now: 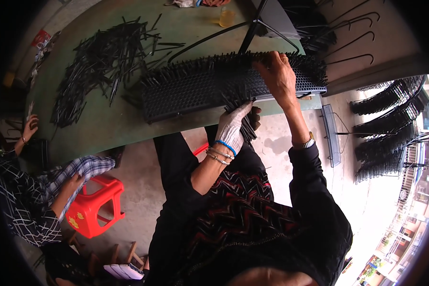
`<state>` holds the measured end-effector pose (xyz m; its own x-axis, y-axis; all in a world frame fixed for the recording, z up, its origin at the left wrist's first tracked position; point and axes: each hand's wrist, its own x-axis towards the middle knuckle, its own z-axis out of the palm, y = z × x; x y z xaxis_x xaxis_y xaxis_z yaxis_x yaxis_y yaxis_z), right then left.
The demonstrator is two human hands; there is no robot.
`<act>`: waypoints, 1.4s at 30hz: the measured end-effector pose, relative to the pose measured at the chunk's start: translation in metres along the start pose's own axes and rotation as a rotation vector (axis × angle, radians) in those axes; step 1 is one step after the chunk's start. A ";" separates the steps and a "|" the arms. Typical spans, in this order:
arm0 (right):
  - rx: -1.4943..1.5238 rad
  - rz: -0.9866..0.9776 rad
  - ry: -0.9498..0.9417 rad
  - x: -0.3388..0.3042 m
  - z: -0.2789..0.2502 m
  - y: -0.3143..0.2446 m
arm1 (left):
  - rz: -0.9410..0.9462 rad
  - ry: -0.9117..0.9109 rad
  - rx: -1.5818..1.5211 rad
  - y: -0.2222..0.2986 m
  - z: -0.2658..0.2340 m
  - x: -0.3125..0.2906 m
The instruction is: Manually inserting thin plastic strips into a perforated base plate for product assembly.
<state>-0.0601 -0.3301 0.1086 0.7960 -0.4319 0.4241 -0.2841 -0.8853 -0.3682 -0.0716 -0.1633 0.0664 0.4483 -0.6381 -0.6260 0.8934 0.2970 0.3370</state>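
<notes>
A long black perforated panel (188,93) lies along the table edge in front of me, with rows of short black strips (200,64) standing up from its far side. My left hand (231,128), in a white glove with bare fingertips, is closed around a bundle of thin black strips (249,129) at the panel's near edge. My right hand (279,78) is bare and reaches over the panel. Its fingers are bent and pinched together among the standing strips; what lies between the fingertips is too small to make out.
A heap of loose black strips (105,64) covers the left of the green table (124,126). Behind the panel stand black metal rods (245,38) and a yellowish cup (227,19). A red stool (95,207) and another person (26,190) are at left; more black racks (386,128) stand at right.
</notes>
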 end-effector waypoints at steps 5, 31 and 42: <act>0.598 0.159 -0.769 -0.021 -0.031 -0.003 | 0.051 -0.039 -0.022 -0.002 -0.001 -0.004; 0.468 0.049 -0.017 0.000 -0.027 -0.004 | -0.033 -0.043 -0.049 -0.006 -0.003 0.001; 0.372 -0.016 0.083 0.005 -0.002 -0.001 | -0.014 0.056 -0.088 -0.009 -0.003 0.000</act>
<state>-0.0567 -0.3313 0.1126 0.7487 -0.4442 0.4922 -0.0465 -0.7757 -0.6294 -0.0791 -0.1637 0.0612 0.4348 -0.6022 -0.6696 0.8974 0.3513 0.2668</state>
